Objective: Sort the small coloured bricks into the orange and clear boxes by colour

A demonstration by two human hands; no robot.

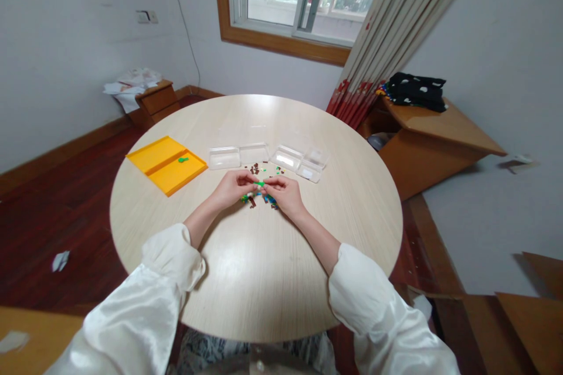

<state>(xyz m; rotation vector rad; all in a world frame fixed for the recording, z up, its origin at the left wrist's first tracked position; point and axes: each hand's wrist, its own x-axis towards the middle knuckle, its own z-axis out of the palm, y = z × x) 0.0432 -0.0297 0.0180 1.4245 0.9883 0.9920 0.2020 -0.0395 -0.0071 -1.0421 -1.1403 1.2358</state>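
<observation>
My left hand (238, 187) and my right hand (282, 190) meet over the middle of the round table (246, 269). Between their fingertips they pinch small green building bricks (260, 184) with a pale piece just below. Loose small bricks (254, 169) in brown, green and pale colours lie behind the hands. More bricks, brown, blue and green (270, 201), are spread in front of and under the fingers, which partly hide them.
An open yellow case (176, 171) lies at left with a green brick piece (183, 159) in it. Clear plastic boxes (224, 157) and another open clear box (288, 157) stand behind the bricks. Beyond the table are a wooden cabinet (440, 152), a curtain and a window.
</observation>
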